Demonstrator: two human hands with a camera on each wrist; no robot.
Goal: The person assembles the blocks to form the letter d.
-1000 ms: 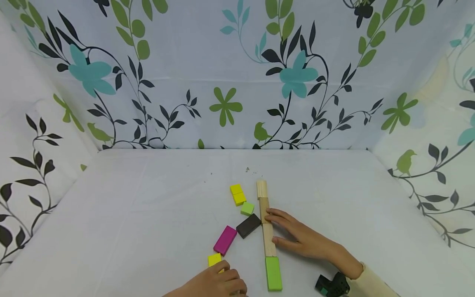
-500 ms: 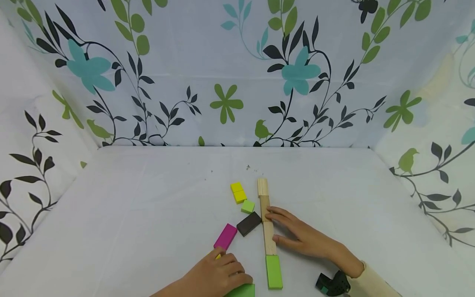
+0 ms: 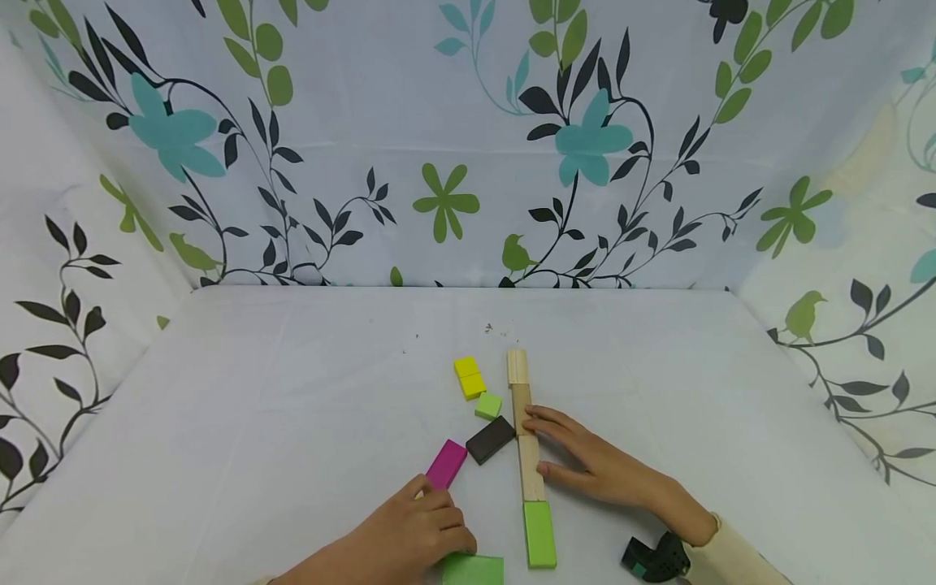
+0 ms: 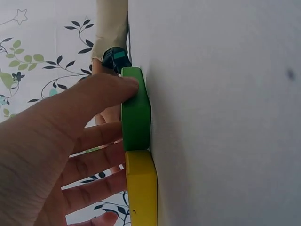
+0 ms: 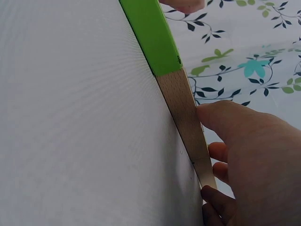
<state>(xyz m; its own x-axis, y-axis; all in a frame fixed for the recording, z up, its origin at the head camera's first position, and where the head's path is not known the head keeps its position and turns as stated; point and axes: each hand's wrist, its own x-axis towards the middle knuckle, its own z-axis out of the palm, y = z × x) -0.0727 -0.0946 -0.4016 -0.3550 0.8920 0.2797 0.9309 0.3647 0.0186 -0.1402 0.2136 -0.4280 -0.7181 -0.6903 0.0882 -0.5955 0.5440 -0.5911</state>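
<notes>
A: what's each hand up to?

B: left hand (image 3: 420,524) pinches the green block (image 4: 136,113) on the table (image 3: 292,422), meeting the yellow block (image 4: 143,193), likely lining them up; right hand (image 3: 595,465) relaxed, touching the wooden blocks (image 3: 529,475), maybe steadying them

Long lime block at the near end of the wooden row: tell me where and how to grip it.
Probably best to pinch the lime block by the middle of its two long sides, coming down from above. It lies flat, its far end meets a wooden block, and both long sides look free in the head view.
</notes>
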